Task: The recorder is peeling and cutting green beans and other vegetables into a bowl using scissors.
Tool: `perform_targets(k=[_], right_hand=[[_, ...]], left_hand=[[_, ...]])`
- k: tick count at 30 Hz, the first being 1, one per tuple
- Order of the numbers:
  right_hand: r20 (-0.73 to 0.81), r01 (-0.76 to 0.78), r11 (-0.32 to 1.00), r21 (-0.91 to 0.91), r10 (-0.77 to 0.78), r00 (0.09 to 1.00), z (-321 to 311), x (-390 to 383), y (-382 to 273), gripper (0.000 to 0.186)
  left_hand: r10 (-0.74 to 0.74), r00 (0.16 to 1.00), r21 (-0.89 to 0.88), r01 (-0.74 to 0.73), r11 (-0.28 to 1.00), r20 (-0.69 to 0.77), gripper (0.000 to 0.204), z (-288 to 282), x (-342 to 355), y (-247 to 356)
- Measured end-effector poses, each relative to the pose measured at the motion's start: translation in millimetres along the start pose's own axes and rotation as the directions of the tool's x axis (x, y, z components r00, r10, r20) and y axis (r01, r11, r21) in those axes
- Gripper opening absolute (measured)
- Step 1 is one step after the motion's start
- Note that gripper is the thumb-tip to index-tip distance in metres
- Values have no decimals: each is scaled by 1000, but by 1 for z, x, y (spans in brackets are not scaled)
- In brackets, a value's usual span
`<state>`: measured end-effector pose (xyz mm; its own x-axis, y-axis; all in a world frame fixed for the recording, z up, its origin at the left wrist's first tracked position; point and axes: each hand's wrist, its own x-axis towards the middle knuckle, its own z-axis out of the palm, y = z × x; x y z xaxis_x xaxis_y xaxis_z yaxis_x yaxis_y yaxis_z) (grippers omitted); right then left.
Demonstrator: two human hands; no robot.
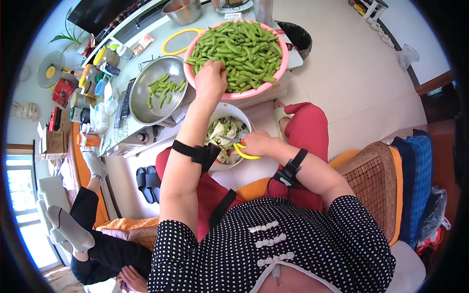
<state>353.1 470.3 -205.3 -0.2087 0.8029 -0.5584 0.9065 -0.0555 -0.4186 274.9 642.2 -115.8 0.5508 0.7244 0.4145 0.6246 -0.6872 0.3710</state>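
A pink basin (282,73) heaped with green edamame pods (239,49) stands on the table. My left hand (211,80) reaches over its near left rim, fingers closed on the pods at the heap's edge; the fingertips are mostly hidden. Below the basin, my right hand (261,144) grips a pair of yellow-handled scissors (248,152), blades pointing left. They hang over a white bucket (244,110) holding pale and green vegetable scraps (225,129). To the left of the basin, a steel bowl (139,100) contains a small scatter of pods.
A yellow-rimmed strainer (177,43), a steel pot (183,10) and a remote control (128,97) lie around the table. Bottles and jars crowd its left end. A black bin (299,39) stands past its right end. Another person's socked foot (71,228) extends at the left, near dark slippers (148,183).
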Motion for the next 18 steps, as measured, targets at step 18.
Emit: perform_targets(k=[18], right_hand=[[-54,132,698,704,-134,990,-13,2,-7,68]], left_hand=[[-597,732,-926,374,-50,328,14,-41,-101,-39]])
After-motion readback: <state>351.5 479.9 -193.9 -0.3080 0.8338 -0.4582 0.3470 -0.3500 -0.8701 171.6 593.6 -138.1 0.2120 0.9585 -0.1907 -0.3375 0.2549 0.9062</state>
